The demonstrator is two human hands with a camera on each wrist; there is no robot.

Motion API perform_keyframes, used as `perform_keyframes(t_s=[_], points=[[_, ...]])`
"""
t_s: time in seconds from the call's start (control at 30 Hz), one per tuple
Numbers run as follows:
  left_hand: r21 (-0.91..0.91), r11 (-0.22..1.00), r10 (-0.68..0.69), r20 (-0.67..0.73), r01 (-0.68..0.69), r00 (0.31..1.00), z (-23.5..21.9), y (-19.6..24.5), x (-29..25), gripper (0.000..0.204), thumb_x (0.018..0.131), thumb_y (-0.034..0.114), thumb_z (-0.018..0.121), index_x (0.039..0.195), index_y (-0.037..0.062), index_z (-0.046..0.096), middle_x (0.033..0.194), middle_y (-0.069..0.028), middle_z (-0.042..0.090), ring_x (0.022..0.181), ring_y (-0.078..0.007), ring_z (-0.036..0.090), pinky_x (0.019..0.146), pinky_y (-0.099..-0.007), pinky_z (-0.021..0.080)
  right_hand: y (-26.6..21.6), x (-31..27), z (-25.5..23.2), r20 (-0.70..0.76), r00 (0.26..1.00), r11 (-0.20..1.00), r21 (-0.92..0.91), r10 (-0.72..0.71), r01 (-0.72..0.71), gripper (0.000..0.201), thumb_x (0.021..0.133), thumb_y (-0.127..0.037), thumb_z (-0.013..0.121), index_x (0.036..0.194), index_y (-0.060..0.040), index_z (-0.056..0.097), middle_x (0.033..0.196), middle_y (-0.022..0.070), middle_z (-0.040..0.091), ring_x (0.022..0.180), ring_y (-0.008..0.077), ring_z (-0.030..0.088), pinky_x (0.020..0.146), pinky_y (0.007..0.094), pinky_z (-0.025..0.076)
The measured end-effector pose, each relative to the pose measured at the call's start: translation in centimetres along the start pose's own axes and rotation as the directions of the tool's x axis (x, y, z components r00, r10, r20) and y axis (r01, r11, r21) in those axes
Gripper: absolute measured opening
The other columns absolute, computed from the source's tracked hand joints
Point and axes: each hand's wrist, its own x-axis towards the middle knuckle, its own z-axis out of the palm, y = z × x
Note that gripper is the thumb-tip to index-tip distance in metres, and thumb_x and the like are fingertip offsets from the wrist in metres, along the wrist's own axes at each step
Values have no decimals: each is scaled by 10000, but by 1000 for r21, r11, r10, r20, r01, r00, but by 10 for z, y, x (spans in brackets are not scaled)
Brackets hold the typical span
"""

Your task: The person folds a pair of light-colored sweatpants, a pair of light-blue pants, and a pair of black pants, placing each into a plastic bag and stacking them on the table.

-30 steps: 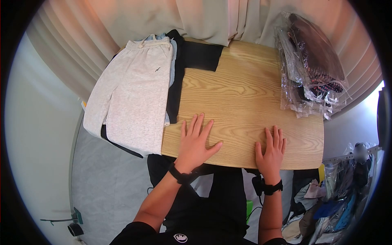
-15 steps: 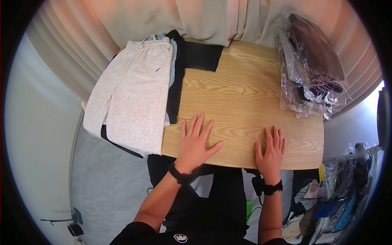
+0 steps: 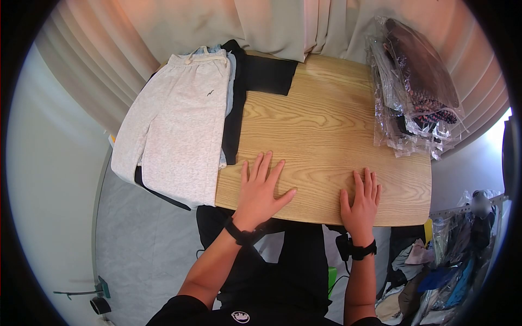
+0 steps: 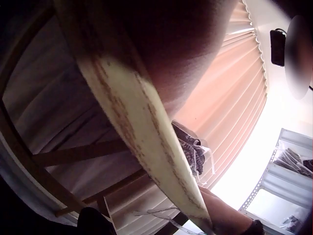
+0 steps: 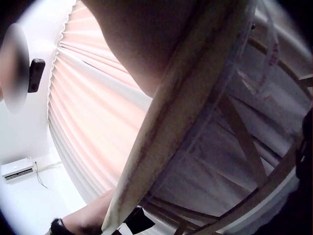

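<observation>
Table (image 3: 315, 125) stands mid-frame; curtain (image 3: 272, 22) behind it, top of frame. Clothes pile (image 3: 232, 125) lies on table's L side, upper L of frame, w/ pants (image 3: 185, 119) uppermost. Stack of bagged garments (image 3: 418, 87) on table, upper R. L hand (image 3: 260, 194) & R hand (image 3: 360, 206) rest nr front edge, lower ctr, apart. Person's legs (image 3: 302, 261) btm ctr. More bagged clothes (image 3: 448, 280) lower R.

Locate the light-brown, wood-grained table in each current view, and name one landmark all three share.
Head: the table spans the centre.
Left wrist: its pale edge slants from upper left to bottom right-of-centre.
Right wrist: its edge slants from upper right to lower left.
Shared landmark: the pleated, pinkish-beige curtain.
</observation>
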Motion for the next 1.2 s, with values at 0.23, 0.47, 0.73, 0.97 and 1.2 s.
perform_keyframes(t_s=[0.23,0.47,0.73,0.97,1.2], points=[[-15,1000,-1,0,1,1000,0,0,0,652,801,484,616,1286,66,493,1405,-192,351,1331,-344,288,1078,-538,157,0,0,-1,-1,1000,1000,7,-1,1,483,841,-239,563,1277,-51,473,1398,177,370,1336,357,269,1101,491,165],[-75,997,-8,-4,8,1000,1,-5,0,618,795,438,643,1269,68,502,1415,-190,338,1332,-360,281,1074,-562,143,-1,0,-1,-9,1000,1000,-1,0,0,477,841,-238,563,1271,-50,477,1397,178,372,1332,355,278,1099,491,171],[-180,936,-309,-14,301,951,-68,-103,86,317,775,202,646,993,-28,625,845,-145,674,761,-257,661,673,-321,507,4,-2,2,-47,999,1000,9,-13,14,478,826,-252,574,1252,-49,496,1388,177,384,1319,358,302,1090,501,194],[175,874,-455,-32,453,890,-46,-179,117,310,725,317,643,833,26,634,852,-197,660,832,-353,636,732,-415,497,6,-2,3,-70,997,999,38,-8,11,463,824,-256,575,1229,-40,512,1380,180,392,1311,366,309,1085,505,204],[-729,635,-639,-310,256,704,-41,-200,97,230,899,202,513,838,4,614,760,-29,573,737,-115,485,702,-262,401,6,-2,3,-80,997,998,68,-3,9,462,826,-266,574,1224,-38,519,1368,186,403,1307,370,314,1087,504,201]])
